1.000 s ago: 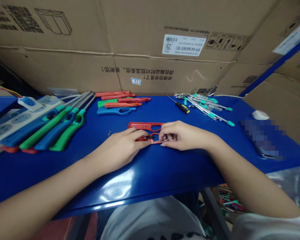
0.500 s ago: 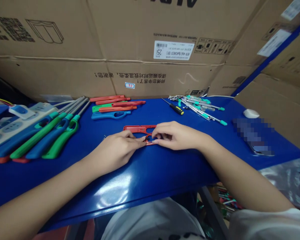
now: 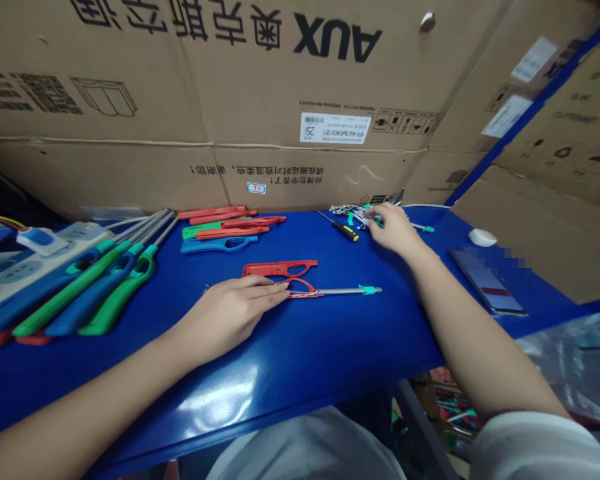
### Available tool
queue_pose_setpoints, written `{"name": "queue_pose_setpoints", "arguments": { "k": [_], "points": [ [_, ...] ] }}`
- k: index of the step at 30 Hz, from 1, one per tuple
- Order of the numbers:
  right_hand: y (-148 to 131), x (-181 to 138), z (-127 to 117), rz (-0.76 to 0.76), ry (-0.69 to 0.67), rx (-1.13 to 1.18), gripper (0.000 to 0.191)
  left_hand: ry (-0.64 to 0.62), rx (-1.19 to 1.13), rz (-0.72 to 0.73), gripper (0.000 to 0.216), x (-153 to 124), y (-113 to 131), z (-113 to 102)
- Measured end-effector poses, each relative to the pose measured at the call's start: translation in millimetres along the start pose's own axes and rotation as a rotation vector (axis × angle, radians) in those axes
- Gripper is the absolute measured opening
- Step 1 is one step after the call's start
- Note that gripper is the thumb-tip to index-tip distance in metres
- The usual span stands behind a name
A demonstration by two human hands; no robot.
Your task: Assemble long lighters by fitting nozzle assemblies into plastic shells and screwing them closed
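My left hand [image 3: 235, 310] lies flat on the blue table [image 3: 305, 347], fingers stretched out over the near end of a red handle shell [image 3: 300, 288] with a metal tube and green tip [image 3: 350, 291] sticking out to the right. A second red handle shell [image 3: 280, 269] lies just behind it. My right hand [image 3: 393, 229] reaches to the back right, fingers curled down onto a pile of metal tubes with green tips [image 3: 360, 215]; whether it grips one is hidden.
Several empty handle shells in red, green and blue [image 3: 225, 230] lie at the back. Assembled long lighters [image 3: 90, 287] and a power strip [image 3: 20, 267] sit left. A small screwdriver [image 3: 341, 229], a phone [image 3: 487, 281] and a white mouse [image 3: 482, 237] lie right. Cardboard boxes [image 3: 230, 100] wall the back.
My right hand left the red handle and moved to the back right onto the pile of tubes. The tube with green tip now shows in the handle. The left hand stays put.
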State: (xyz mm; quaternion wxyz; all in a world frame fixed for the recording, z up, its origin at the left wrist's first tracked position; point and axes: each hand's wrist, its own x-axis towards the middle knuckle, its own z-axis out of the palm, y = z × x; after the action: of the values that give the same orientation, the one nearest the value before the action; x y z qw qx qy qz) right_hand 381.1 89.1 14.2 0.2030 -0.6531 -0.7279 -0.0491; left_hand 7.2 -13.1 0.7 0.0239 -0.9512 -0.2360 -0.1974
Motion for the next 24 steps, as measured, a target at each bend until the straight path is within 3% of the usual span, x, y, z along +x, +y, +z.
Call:
{"name": "queue_pose_setpoints", "arguments": {
  "k": [10, 14, 18, 24],
  "points": [
    [-7.0, -2.3, 35.1, 0.007, -0.15, -0.021, 0.055, -0.018, -0.054, 0.121, 0.041, 3.3, 6.5, -6.5],
    [-3.5, -0.9, 37.1, -0.009, -0.172, 0.004, 0.063, -0.071, -0.108, 0.136, 0.042, 4.4, 8.0, -7.4],
    [-4.4, 0.9, 33.9, -0.006, -0.142, 0.035, 0.059, -0.123, -0.157, 0.135, 0.045, 5.9, 8.1, -9.4],
    [-4.8, 1.0, 32.7, -0.021, -0.109, 0.058, 0.06, -0.077, -0.203, 0.137, 0.042, 4.6, 6.4, -8.4]
  ]
}}
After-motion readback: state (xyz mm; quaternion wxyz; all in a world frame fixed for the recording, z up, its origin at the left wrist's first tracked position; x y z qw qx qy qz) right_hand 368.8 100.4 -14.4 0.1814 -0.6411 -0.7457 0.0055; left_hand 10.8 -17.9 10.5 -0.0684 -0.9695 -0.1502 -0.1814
